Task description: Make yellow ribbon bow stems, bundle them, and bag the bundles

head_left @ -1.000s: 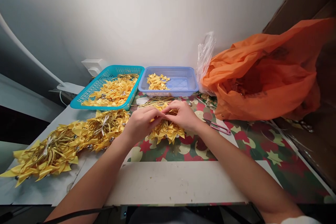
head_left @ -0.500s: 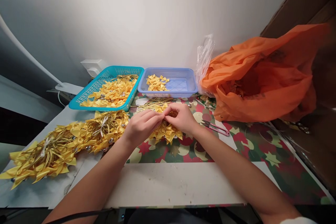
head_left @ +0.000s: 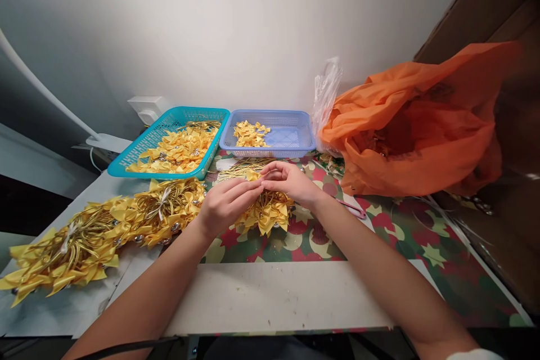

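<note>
My left hand [head_left: 228, 202] and my right hand [head_left: 290, 182] meet over the middle of the table, fingertips pinched together. A yellow ribbon bow [head_left: 253, 175] shows just behind the fingertips, seemingly held between them; the fingers partly hide it. Below the hands lies a pile of yellow ribbon bows [head_left: 266, 216] with gold cords and small silver bells. Gold cords [head_left: 251, 166] lie just beyond the fingers. Pink-handled thread snips [head_left: 354, 209] rest to the right, partly covered by my right forearm.
Tied bundles of bows [head_left: 84, 242] lie at the left. A teal basket [head_left: 122, 164] and a blue basket [head_left: 291, 152] hold bows along the wall. An orange bag [head_left: 405, 171] and a clear plastic bag [head_left: 327, 87] stand at the right. A white lamp arm [head_left: 46, 93] rises at left.
My right hand's fingers have lifted and straightened a little, and a yellow bow now shows behind the fingertips. More of the pile below is uncovered. My right forearm covers more of the snips.
</note>
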A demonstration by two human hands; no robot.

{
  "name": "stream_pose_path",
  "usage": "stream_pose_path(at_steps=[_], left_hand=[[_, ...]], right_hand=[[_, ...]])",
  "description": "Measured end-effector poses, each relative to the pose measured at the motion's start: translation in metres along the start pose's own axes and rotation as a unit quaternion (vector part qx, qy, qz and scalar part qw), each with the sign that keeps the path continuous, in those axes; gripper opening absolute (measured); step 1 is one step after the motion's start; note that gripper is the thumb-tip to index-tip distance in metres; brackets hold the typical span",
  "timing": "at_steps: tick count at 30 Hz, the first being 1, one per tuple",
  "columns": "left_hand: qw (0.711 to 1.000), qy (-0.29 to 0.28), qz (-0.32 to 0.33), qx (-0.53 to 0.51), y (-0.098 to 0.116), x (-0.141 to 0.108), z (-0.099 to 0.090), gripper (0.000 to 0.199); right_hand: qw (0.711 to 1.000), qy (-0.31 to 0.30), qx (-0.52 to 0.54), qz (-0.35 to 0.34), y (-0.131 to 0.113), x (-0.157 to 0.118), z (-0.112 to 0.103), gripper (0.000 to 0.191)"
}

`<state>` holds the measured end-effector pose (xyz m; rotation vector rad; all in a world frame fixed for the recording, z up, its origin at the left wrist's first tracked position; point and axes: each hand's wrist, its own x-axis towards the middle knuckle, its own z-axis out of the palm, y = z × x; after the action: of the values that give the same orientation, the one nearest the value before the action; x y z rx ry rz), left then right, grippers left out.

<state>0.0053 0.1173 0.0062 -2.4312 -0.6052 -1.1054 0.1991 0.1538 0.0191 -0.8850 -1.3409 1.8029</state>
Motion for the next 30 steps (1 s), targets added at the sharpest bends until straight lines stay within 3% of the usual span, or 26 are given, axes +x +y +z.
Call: stream_pose_path(at_steps=[16, 21, 26, 30], left_hand=[[0.999, 0.029, -0.014, -0.015, 0.001, -0.003, 0.001, 0.019], [0.997, 0.029, -0.056, -0.043, -0.001, 0.001, 0.000, 0.015], [0.974, -0.022, -0.172, -0.145, -0.013, 0.003, -0.005, 0.005], [0.966, -0.083, -0.180, -0.167, -0.023, 0.004, -0.012, 0.005]], right_hand=[[0.998, -0.042, 0.034, 0.017, 0.004, 0.004, -0.010, 0.033], [1.000, -0.015, -0.003, -0.015, 0.002, 0.002, -0.005, 0.028], [0.994, 0.042, -0.077, -0.059, 0.002, 0.003, -0.008, 0.020], [0.981, 0.017, -0.175, -0.082, -0.003, 0.001, -0.017, 0.015]])
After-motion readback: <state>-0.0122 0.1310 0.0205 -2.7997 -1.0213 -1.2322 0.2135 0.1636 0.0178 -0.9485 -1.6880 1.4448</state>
